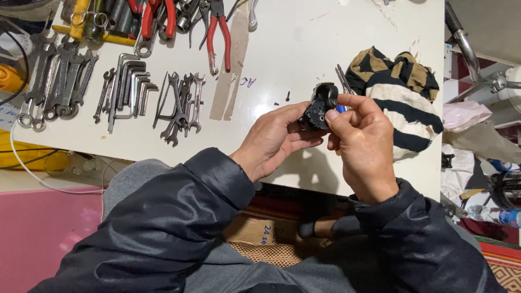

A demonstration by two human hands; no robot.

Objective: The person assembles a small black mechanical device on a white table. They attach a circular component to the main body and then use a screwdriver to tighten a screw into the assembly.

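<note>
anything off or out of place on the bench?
Mostly tidy. One small dark screw lies loose on the white table, apart from the black part held in both hands: left hand, right hand.

A white worktable (325, 32) is seen from above. A row of hex keys (129, 84) is laid out on its left part, with a cluster of open-ended spanners (180, 106) just beside them to the right and a set of larger spanners (57, 81) near the left edge. Red-handled pliers (218, 32) are placed near the top edge, beside further red-handled tools (157, 16). A strip of tape (230, 76) is stuck to the tabletop. A striped black, tan and cream cloth (404, 103) is bunched at the right edge. A small dark screw (287, 96) is left on the bare surface.
</note>
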